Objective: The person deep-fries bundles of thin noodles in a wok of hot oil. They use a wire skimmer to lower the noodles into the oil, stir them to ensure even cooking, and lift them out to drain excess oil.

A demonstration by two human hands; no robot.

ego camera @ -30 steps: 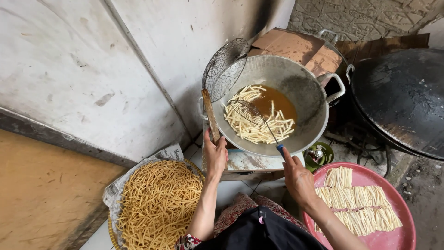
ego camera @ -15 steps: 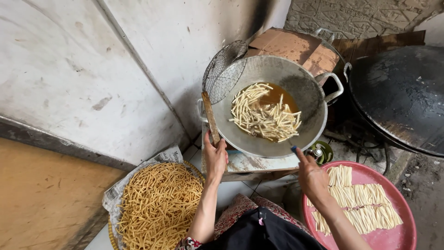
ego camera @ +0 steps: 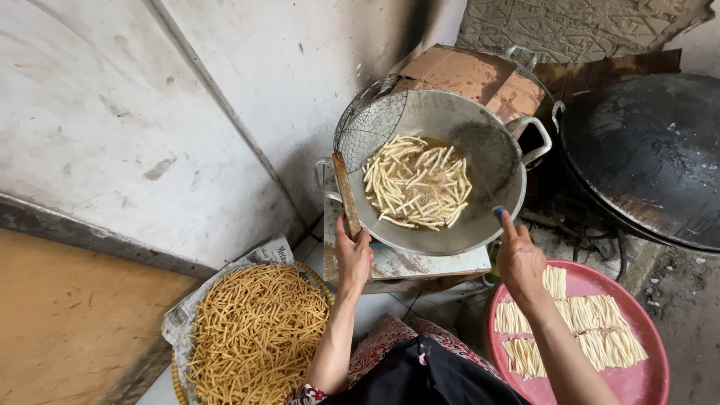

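Hot oil under strips (ego camera: 416,184) in wok (ego camera: 491,146): splash risk. Left hand (ego camera: 352,255) gripping skimmer handle (ego camera: 346,193); right hand (ego camera: 519,259) loose, empty, near rim.

The left hand (ego camera: 352,255) grips a wooden skimmer handle (ego camera: 346,193) at a wok (ego camera: 480,217) of frying dough strips (ego camera: 417,182); the right hand (ego camera: 520,259) hovers above a red tray (ego camera: 645,375).

red tray (ego camera: 637,375): cut by bottom edge | black pan (ego camera: 652,157): right side cut off
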